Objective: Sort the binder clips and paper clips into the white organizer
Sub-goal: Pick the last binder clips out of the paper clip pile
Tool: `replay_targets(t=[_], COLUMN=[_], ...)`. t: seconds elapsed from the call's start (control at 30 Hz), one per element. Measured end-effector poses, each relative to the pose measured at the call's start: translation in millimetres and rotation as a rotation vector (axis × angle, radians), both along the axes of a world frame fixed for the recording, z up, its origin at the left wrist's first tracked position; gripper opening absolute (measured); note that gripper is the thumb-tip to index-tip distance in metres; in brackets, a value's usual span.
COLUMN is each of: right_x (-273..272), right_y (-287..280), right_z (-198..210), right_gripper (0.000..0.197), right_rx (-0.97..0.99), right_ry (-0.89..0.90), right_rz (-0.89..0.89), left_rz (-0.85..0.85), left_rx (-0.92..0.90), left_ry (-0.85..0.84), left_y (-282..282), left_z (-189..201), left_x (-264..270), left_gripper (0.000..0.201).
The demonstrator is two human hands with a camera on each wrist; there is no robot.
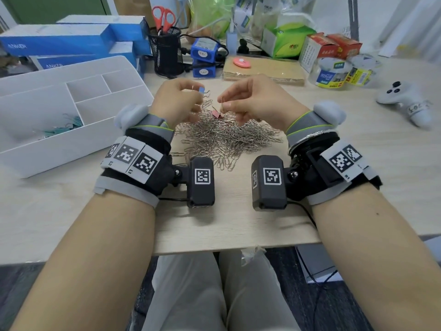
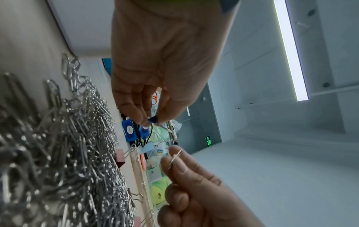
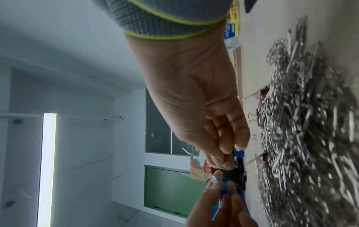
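Pinching a blue binder clip, left hand hovers above paper clips.

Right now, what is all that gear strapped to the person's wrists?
Each bare forearm carries a black wrist strap with grey bands, white tiles printed with black square codes, and a dark boxy camera bearing another code. Thin black cables trail off. Grey knit cuffs edged in lime green sit nearer each hand.

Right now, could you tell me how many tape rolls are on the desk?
2: blue-labelled roll and yellow-labelled roll, side by side at far right; others may be hidden.
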State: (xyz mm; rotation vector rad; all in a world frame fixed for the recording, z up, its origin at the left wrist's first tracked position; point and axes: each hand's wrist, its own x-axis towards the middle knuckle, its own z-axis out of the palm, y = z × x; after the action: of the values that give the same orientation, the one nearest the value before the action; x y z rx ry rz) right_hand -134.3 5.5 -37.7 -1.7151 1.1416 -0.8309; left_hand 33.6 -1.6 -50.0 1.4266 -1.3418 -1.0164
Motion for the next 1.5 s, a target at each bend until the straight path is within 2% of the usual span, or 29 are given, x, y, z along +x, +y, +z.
replay_targets(t=[0.13,0.27,0.47,0.57,0.7,0.77,0.83,0.93,1.0,1.07,1.2,1.27,1.37,1.5], right_x=[-4.3,-2.9,10.0,19.1,20.0,15.3,10.2,5.1,2.9,1.0,3.2,4.3,2.6,-1.7], right_y=[-3.0,-10.1,-14.3,-14.6,-20.3,-22.3,-23.0,-21.5,-21.4,-20.4,-15.0,-13.9,-13.7,-15.4], right_z=[-0.2,-1.8,-2.8,-3.3,-10.6,-10.4,-8.0,-4.8,-4.8,-5.6,-4.3,-3.5,-3.9,-3.8], right_gripper=[0.024,0.027,0.028,0.031,0.039,0.039,0.036,0.026,0.024,0.024,0.02,0.025,0.024,0.02], right_rx=[-0.023,-0.141,-0.195,-0.184,-0.162,-0.174,-0.153,-0.104,-0.106,-0.105,-0.061,-0.033,-0.041,-0.128], right_ry=[0.1,0.159,0.368,0.502,0.604,0.575,0.421,0.079,-0.038,-0.077,-0.138,-0.162,-0.147,-0.009], right_rz=[-0.062,-0.169,-0.042,0.054,0.045,-0.001,-0.073,-0.231,-0.283,-0.285,-0.232,-0.228,-0.219,-0.241], left_rz=[0.024,0.065,-0.01,0.017,0.046,0.056,0.059,0.023,-0.028,-0.072,-0.15,-0.16,-0.202,-0.216], left_rx=[0.056,0.114,0.184,0.163,0.103,0.126,0.145,0.065,-0.001,-0.001,0.012,-0.001,-0.042,-0.058], left_ry=[0.026,0.059,0.122,0.149,0.118,0.144,0.152,-0.001,-0.077,-0.06,-0.063,-0.052,-0.048,-0.07], left_y=[1.6,0.2,1.9,2.5,2.1,2.0,1.3,-0.4,0.1,1.8,3.8,6.6,9.6,11.5], left_z=[6.5,6.5,5.5,5.1,2.8,3.9,4.8,-0.4,-5.1,-7.0,-5.2,-3.7,-1.6,-0.7], left_x=[-5.5,-3.8,-3.2,-4.2,-3.2,-2.8,-1.9,0.0,0.4,-1.0,-3.8,-4.5,-5.1,-7.1], left_gripper=[0.022,0.033,0.031,0.025,0.035,0.031,0.029,0.028,0.017,0.014,0.034,0.031,0.01,0.017])
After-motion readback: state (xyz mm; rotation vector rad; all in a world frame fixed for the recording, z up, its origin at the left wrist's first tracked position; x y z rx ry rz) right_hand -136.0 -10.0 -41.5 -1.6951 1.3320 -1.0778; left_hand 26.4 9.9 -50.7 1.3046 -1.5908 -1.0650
